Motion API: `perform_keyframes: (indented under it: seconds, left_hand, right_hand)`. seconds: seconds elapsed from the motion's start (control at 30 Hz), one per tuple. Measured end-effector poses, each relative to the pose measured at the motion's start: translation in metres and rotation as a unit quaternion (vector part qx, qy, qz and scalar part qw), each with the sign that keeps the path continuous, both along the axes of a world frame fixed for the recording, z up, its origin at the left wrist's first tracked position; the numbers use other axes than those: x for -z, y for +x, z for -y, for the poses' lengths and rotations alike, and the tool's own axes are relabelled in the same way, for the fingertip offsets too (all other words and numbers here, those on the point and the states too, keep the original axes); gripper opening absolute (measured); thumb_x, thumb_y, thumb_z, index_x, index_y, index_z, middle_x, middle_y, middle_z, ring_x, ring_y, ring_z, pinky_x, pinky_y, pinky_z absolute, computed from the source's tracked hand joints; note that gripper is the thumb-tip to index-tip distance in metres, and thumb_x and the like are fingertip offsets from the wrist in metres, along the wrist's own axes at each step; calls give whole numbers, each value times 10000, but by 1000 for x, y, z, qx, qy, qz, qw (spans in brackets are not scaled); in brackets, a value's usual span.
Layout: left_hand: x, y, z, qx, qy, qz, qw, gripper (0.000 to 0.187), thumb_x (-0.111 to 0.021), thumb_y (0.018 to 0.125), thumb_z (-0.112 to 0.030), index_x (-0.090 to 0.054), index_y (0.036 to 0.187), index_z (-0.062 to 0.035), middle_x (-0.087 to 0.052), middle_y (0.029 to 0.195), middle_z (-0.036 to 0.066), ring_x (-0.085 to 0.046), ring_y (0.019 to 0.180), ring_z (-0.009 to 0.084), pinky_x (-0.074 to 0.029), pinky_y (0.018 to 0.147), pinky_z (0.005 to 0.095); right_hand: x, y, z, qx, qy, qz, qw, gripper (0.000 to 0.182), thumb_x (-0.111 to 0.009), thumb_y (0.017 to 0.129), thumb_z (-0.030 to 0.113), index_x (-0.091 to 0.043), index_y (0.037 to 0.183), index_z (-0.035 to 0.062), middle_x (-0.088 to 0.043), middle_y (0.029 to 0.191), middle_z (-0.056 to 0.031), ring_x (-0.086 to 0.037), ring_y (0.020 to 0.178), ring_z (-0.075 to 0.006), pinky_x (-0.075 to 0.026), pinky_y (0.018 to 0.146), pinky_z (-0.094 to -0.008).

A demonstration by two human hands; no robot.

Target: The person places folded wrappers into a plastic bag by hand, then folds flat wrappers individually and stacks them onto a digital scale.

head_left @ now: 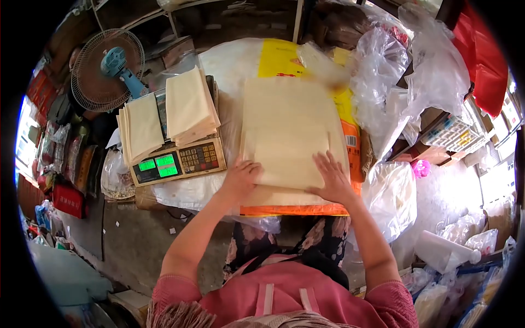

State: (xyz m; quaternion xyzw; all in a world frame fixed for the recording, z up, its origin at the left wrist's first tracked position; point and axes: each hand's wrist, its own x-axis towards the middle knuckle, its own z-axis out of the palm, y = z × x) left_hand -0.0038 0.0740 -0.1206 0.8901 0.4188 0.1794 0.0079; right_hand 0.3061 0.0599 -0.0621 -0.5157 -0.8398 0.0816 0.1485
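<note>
A pile of cream, paper-like sheets (290,109) lies in front of me, with a smaller folded cream sheet (292,158) on top. My left hand (242,176) is at the left edge of the folded sheet, its fingers bent and together on that edge. On the right side, my right hand (331,179) lies flat on the sheet with its fingers spread. A digital scale (199,158) with lit green displays stands to the left. Two stacks of folded cream sheets rest on it, a left stack (143,128) and a right stack (190,105).
Yellow and orange printed plastic (351,136) lies under the pile. Clear plastic bags (380,65) crowd the right side, and another bag (389,199) hangs by the table's right edge. A blue fan (114,60) stands behind the scale. Shelves (235,22) line the back.
</note>
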Motion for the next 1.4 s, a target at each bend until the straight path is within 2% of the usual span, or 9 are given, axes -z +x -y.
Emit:
perform_keyframes:
  seconds: [0.07, 0.2, 0.33, 0.43, 0.53, 0.67, 0.83, 1.07, 1.4]
  left_hand:
    - [-19, -14, -6, -15, -94, 65, 993, 475, -715, 731, -215, -551, 1141, -40, -638, 968, 96, -611, 929, 263, -325, 1044, 476]
    - [-53, 2, -3, -176, -345, 466, 796, 442, -722, 745, -209, -556, 1102, -7, -658, 768, 97, -644, 693, 236, -393, 987, 444]
    - [-29, 44, -32, -258, 37, 257, 931, 498, -618, 848, -378, -538, 1206, -41, -538, 1225, 192, -523, 1138, 292, -374, 992, 457]
    - [-2, 66, -41, -229, -95, 25, 968, 637, -538, 869, -480, -391, 1380, -128, -286, 1470, 152, -279, 1355, 294, -250, 1073, 512]
    - [26, 67, -47, -227, 30, 47, 972, 624, -547, 833, -520, -458, 1331, -155, -400, 1404, 139, -334, 1322, 296, -242, 1047, 574]
    - [14, 62, -45, -217, -93, 181, 955, 694, -590, 836, -398, -328, 1399, -88, -248, 1481, 159, -231, 1376, 308, -185, 1097, 516]
    - [15, 79, -7, -215, -361, 719, 553, 754, -561, 742, 42, -249, 1425, -30, -327, 1433, 88, -416, 1226, 187, -408, 955, 307]
    - [-88, 27, 2, -176, -54, 545, 818, 787, -494, 708, 77, -257, 1448, -40, -405, 1402, 101, -433, 1240, 173, -369, 1000, 275]
    - [-144, -141, -73, -364, -147, 540, 745, 548, -641, 792, -72, -472, 1305, 21, -549, 1222, 114, -558, 1043, 204, -445, 889, 319]
  right_hand:
    - [1, 26, -4, -81, -110, 58, 989, 863, -738, 719, 395, -315, 1416, 111, -213, 1501, -160, -116, 1409, -328, -164, 1129, -486]
    - [-1, 37, -6, 162, -281, -183, 928, 616, -704, 758, 455, -550, 1212, 69, -600, 1158, -165, -540, 1135, -318, -436, 929, -396]
    - [6, 14, -39, 310, -165, -136, 926, 529, -638, 806, 483, -601, 1102, 46, -654, 807, -152, -629, 786, -304, -484, 708, -381]
    - [27, 12, -62, 291, -94, -77, 949, 588, -649, 787, 495, -563, 1176, 61, -643, 841, -139, -618, 734, -299, -485, 654, -374]
    - [23, 0, -58, 186, 147, 80, 968, 654, -529, 885, 443, -319, 1419, 130, -407, 1379, -163, -443, 1209, -328, -381, 973, -491]
    - [36, -4, -44, 104, 136, 84, 982, 452, -448, 939, 305, -408, 1363, 156, -401, 1402, -81, -392, 1257, -302, -296, 1022, -515]
    - [33, -49, 8, 94, 36, -4, 995, 394, -487, 919, 266, -503, 1258, 66, -521, 1263, -148, -474, 1124, -337, -324, 976, -508]
    - [63, -48, -5, 29, 126, -24, 991, 379, -534, 879, 219, -529, 1224, 61, -503, 1292, -102, -430, 1194, -298, -280, 1034, -475]
    - [65, -46, -6, 26, 135, -59, 989, 380, -538, 873, 167, -517, 1237, 60, -488, 1311, -79, -407, 1226, -280, -233, 1071, -494]
